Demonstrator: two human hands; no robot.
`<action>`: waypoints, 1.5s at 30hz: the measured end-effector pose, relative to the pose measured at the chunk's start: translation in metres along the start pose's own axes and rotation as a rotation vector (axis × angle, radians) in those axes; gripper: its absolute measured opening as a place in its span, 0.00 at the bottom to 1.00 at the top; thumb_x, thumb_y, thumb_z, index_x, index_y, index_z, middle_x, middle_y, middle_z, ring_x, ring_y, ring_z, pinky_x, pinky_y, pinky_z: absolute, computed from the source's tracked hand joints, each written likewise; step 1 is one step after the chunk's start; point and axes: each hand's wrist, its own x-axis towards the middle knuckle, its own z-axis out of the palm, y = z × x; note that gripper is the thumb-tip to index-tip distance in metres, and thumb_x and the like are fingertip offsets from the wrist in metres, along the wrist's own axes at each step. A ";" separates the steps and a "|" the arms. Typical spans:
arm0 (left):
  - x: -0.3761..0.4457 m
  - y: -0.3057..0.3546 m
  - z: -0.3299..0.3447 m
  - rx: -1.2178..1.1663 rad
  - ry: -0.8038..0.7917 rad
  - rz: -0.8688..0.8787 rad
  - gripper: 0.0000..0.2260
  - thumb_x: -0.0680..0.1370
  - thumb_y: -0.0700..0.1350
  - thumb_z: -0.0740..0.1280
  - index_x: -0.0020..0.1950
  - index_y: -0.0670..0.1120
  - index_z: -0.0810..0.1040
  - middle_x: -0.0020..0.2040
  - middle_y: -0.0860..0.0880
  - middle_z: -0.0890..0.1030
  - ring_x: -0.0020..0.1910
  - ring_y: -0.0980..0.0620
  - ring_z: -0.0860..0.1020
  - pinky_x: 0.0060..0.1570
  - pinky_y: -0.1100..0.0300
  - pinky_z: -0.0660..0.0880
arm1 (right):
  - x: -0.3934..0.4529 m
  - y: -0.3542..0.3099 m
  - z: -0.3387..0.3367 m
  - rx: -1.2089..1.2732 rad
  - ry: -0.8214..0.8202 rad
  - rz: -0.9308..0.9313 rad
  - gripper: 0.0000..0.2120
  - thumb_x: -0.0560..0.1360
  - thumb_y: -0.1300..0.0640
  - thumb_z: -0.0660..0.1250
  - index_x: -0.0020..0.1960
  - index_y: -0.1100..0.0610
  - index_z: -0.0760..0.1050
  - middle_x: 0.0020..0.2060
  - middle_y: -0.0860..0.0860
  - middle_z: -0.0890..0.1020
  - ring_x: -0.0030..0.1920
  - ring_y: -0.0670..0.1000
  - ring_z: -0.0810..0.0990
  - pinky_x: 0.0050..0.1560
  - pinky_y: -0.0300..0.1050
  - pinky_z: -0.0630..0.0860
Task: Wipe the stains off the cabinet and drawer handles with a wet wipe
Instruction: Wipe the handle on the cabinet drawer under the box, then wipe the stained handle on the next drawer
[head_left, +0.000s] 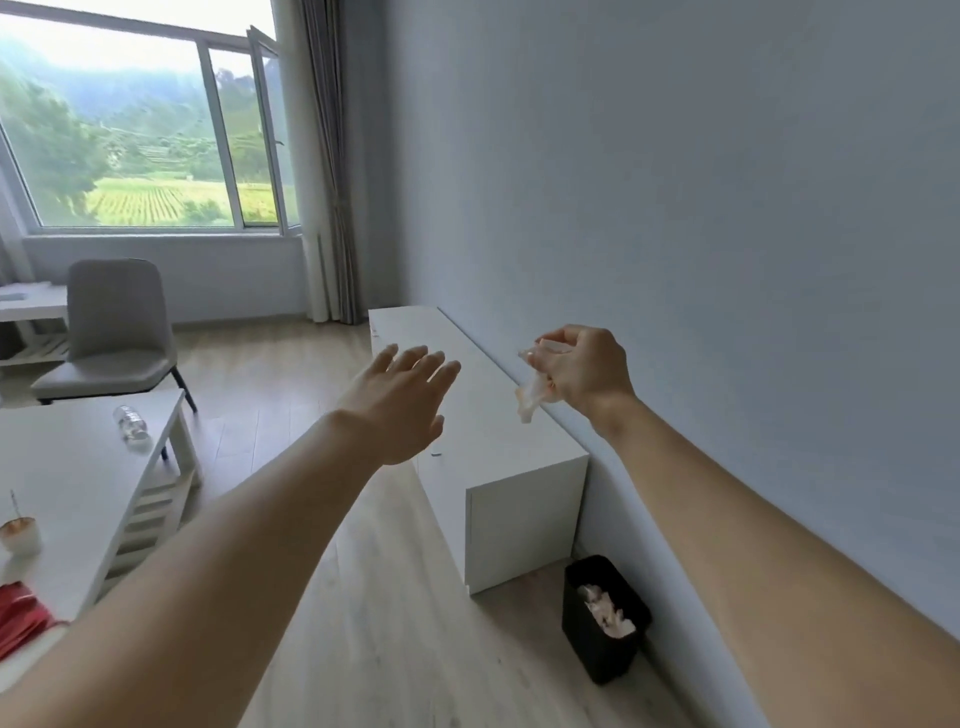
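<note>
Head view
Landmark: white cabinet (498, 415), low and long, set against the wall (701, 208).
Left hand (402, 402): held above the cabinet's front edge, fingers straight and spread, holding nothing.
Right hand (582, 371): raised above the cabinet's rear edge, fingers curled round a crumpled wet wipe (530, 397) whose tail hangs below the hand.
Handles: not discernible on the cabinet from this angle; the front face is largely out of sight.
Step in hand (judgement): bringing the wipe down to the cabinet front.
Method (judgement): refold the wipe to a clean face, lower the viewpoint to locate each handle, brace the cabinet with the free hand, rub along and behind the handle.
Waste: black bin (605, 618) on the floor at the cabinet's near end, holding crumpled wipes.
Surface: pale wood floor (363, 597) in front of the cabinet.
Room: white desk (72, 467) left of the cabinet, carrying a plastic bottle (131, 423); grey chair (117, 327) and window (140, 130) beyond.
</note>
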 end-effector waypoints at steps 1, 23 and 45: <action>0.019 -0.014 0.016 0.002 0.006 0.010 0.28 0.83 0.53 0.53 0.78 0.46 0.46 0.78 0.48 0.51 0.76 0.49 0.48 0.74 0.53 0.44 | 0.022 0.005 0.017 0.006 0.009 -0.006 0.04 0.72 0.59 0.72 0.43 0.56 0.77 0.40 0.48 0.80 0.46 0.51 0.81 0.53 0.48 0.79; 0.372 -0.363 0.290 -0.029 -0.026 0.167 0.28 0.82 0.54 0.54 0.78 0.47 0.47 0.77 0.48 0.53 0.76 0.49 0.50 0.74 0.53 0.46 | 0.413 0.065 0.383 0.056 0.100 0.232 0.07 0.72 0.60 0.71 0.49 0.59 0.79 0.44 0.53 0.81 0.38 0.50 0.80 0.28 0.32 0.75; 0.730 -0.393 0.517 -0.147 -0.036 0.703 0.27 0.82 0.53 0.55 0.77 0.46 0.49 0.76 0.49 0.57 0.75 0.49 0.53 0.73 0.54 0.50 | 0.654 0.250 0.511 -0.115 0.444 0.644 0.04 0.71 0.59 0.69 0.45 0.58 0.80 0.32 0.45 0.77 0.38 0.51 0.78 0.40 0.38 0.73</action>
